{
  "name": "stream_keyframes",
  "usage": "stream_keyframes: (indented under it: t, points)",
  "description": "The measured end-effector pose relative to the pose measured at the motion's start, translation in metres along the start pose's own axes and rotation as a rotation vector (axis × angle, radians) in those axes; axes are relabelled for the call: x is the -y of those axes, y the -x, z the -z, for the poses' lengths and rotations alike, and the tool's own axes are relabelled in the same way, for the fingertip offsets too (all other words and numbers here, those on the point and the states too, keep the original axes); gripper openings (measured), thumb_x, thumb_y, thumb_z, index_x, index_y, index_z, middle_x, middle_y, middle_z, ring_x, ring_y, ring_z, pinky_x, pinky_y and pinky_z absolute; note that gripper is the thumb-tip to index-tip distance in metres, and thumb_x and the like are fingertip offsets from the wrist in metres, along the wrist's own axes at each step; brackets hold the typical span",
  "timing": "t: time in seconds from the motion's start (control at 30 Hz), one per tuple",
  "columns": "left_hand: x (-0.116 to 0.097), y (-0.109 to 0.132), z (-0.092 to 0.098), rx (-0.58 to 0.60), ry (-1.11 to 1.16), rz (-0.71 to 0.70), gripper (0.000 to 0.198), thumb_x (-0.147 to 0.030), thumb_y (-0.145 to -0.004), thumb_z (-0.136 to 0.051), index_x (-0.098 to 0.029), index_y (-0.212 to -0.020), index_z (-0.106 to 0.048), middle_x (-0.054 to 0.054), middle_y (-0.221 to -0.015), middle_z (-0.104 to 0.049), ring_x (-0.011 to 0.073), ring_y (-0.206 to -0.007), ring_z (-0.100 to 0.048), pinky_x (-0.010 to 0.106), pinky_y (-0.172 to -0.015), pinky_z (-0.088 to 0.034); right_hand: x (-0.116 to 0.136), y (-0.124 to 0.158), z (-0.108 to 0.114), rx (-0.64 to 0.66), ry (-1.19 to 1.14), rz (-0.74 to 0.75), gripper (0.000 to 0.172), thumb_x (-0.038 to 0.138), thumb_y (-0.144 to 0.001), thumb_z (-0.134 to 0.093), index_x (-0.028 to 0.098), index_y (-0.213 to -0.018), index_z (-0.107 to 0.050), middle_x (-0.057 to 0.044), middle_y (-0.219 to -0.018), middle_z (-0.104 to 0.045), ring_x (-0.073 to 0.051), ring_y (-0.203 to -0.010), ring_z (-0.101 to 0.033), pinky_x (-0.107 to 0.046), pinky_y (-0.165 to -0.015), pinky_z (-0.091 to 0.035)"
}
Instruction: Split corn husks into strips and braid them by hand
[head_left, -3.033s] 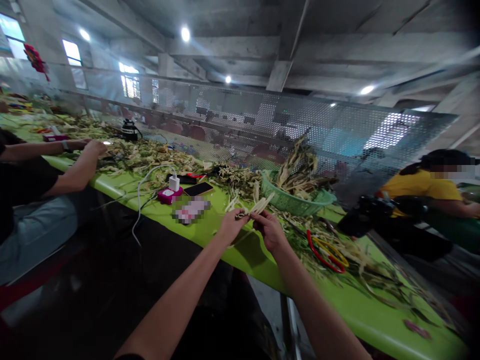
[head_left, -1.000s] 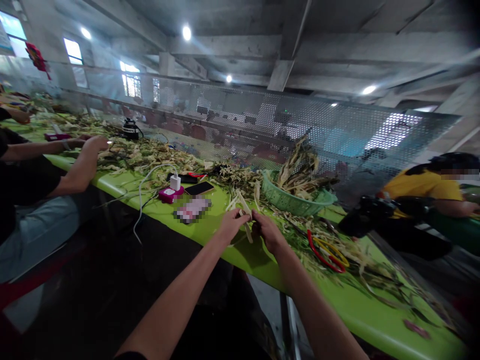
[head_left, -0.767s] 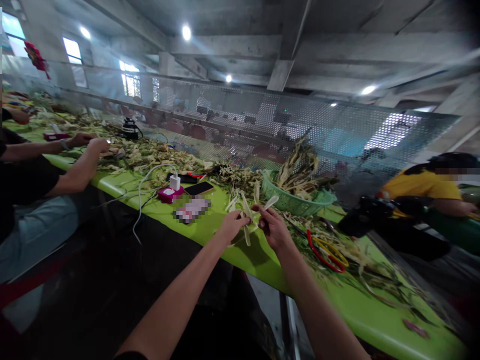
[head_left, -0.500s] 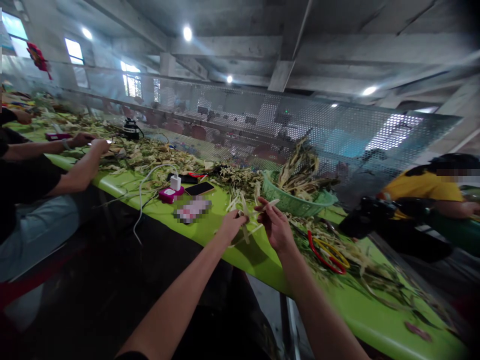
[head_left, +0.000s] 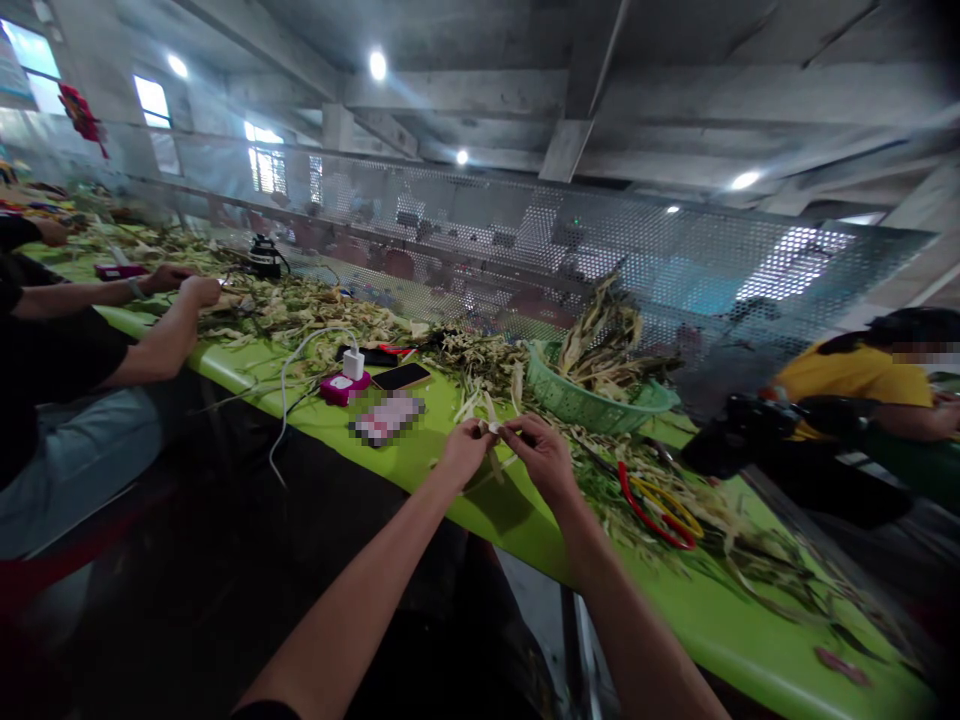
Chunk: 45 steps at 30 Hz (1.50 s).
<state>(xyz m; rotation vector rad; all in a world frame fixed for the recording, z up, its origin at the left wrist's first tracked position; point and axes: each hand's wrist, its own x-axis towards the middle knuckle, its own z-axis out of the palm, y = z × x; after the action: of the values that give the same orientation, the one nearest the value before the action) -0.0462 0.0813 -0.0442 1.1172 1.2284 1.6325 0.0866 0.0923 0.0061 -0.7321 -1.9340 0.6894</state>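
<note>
My left hand [head_left: 463,455] pinches pale, flat plant strips [head_left: 493,468] just above the green tabletop [head_left: 420,462]. Close against it, my right hand [head_left: 546,458] has thumb and fingers pinched on the same strips, so the fingertips of both hands almost meet. Strip ends stick up and hang down between the hands; their exact kind is unclear. Beyond the hands stands a light green plastic basket [head_left: 600,405] with long dry husk-like leaves [head_left: 600,335] in it. Right of my right hand lies a cutting tool with red and yellow handles [head_left: 660,510], among plant scraps.
A black phone [head_left: 402,376], a pixelated item [head_left: 386,417] and a magenta power socket [head_left: 343,388] with a white plug and cable [head_left: 281,400] lie to the left. Plant scraps [head_left: 322,305] run along the table. A perforated metal screen [head_left: 465,250] stands behind. Other people sit left and right.
My right hand has come left and inward, from holding a strip apart to pinching at my left fingertips. The left hand stays nearly in place. The view has shifted slightly.
</note>
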Motion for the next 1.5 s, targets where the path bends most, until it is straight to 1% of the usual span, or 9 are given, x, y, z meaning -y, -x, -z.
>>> stream_keyframes:
  t: [0.13, 0.27, 0.5, 0.67, 0.83, 1.03, 1.27, 1.37, 1.5]
  points:
    - [-0.006, 0.002, 0.002, -0.002, -0.213, 0.006, 0.003, -0.019, -0.075, -0.061, -0.016, -0.077, -0.061, 0.0, -0.069, -0.059, 0.0127, -0.066, -0.052, 0.026, -0.068, -0.041, -0.004, 0.0, 0.001, 0.002, 0.082, 0.013, 0.018, 0.037, -0.08, -0.065, 0.024, -0.091, -0.071, -0.003, -0.078, -0.068, -0.019, -0.069, -0.058, -0.031, -0.065, -0.044]
    - [-0.016, 0.009, 0.004, -0.012, -0.365, -0.033, 0.005, -0.021, -0.077, -0.06, -0.016, -0.078, -0.06, -0.001, -0.069, -0.057, 0.0131, -0.065, -0.051, 0.025, -0.064, -0.038, -0.007, -0.001, 0.002, 0.008, 0.202, 0.059, 0.017, 0.035, -0.082, -0.061, 0.02, -0.087, -0.069, -0.004, -0.078, -0.068, -0.018, -0.067, -0.058, -0.03, -0.063, -0.043]
    - [-0.025, 0.016, 0.006, -0.005, -0.44, -0.082, 0.008, -0.022, -0.079, -0.058, -0.017, -0.074, -0.056, -0.001, -0.069, -0.055, 0.0118, -0.064, -0.047, 0.024, -0.061, -0.033, -0.003, -0.001, 0.003, -0.028, 0.386, 0.183, 0.014, 0.028, -0.083, -0.057, 0.019, -0.081, -0.068, -0.005, -0.079, -0.066, -0.019, -0.071, -0.059, -0.031, -0.065, -0.044]
    - [-0.023, 0.017, 0.005, -0.002, -0.501, -0.124, 0.008, -0.02, -0.078, -0.058, -0.018, -0.072, -0.054, -0.002, -0.067, -0.053, 0.0123, -0.063, -0.046, 0.024, -0.059, -0.031, 0.002, 0.0, 0.002, -0.055, 0.476, 0.207, 0.013, 0.026, -0.084, -0.057, 0.02, -0.078, -0.066, -0.005, -0.078, -0.065, -0.019, -0.072, -0.059, -0.031, -0.067, -0.044]
    - [-0.019, 0.017, 0.006, -0.002, -0.575, -0.165, 0.006, -0.023, -0.079, -0.057, -0.018, -0.076, -0.055, 0.001, -0.072, -0.057, 0.0147, -0.066, -0.05, 0.026, -0.06, -0.032, 0.003, 0.001, 0.001, -0.054, 0.534, 0.195, 0.012, 0.026, -0.085, -0.057, 0.02, -0.079, -0.066, -0.005, -0.081, -0.065, -0.019, -0.073, -0.06, -0.03, -0.069, -0.045]
    - [-0.02, 0.019, 0.007, 0.005, -0.614, -0.186, 0.006, -0.025, -0.078, -0.058, -0.018, -0.079, -0.059, 0.003, -0.075, -0.061, 0.0163, -0.07, -0.054, 0.026, -0.065, -0.036, 0.006, 0.003, 0.001, 0.024, 0.507, 0.204, 0.012, 0.026, -0.086, -0.058, 0.022, -0.083, -0.069, -0.004, -0.083, -0.065, -0.019, -0.074, -0.061, -0.03, -0.066, -0.045]
    - [-0.022, 0.022, 0.008, 0.035, -0.658, -0.192, 0.013, -0.023, -0.078, -0.056, -0.017, -0.086, -0.064, 0.006, -0.083, -0.068, 0.0186, -0.076, -0.059, 0.028, -0.07, -0.043, 0.007, 0.002, 0.0, 0.126, 0.375, 0.215, 0.016, 0.022, -0.085, -0.056, 0.022, -0.086, -0.071, -0.005, -0.083, -0.065, -0.02, -0.077, -0.062, -0.032, -0.07, -0.048]
    - [-0.023, 0.021, 0.007, 0.047, -0.572, -0.13, 0.016, -0.024, -0.078, -0.059, -0.017, -0.09, -0.067, 0.005, -0.085, -0.071, 0.0185, -0.08, -0.062, 0.027, -0.074, -0.046, 0.005, 0.001, 0.0, 0.106, 0.305, 0.201, 0.02, 0.02, -0.085, -0.054, 0.023, -0.094, -0.071, -0.006, -0.088, -0.067, -0.02, -0.08, -0.063, -0.031, -0.07, -0.049]
    - [-0.026, 0.021, 0.008, 0.079, -0.491, -0.057, 0.022, -0.023, -0.077, -0.06, -0.018, -0.096, -0.07, 0.004, -0.086, -0.073, 0.019, -0.084, -0.065, 0.028, -0.077, -0.049, -0.001, 0.002, -0.002, 0.066, 0.204, 0.122, 0.021, 0.021, -0.082, -0.058, 0.022, -0.099, -0.069, -0.006, -0.092, -0.07, -0.019, -0.078, -0.064, -0.031, -0.069, -0.05]
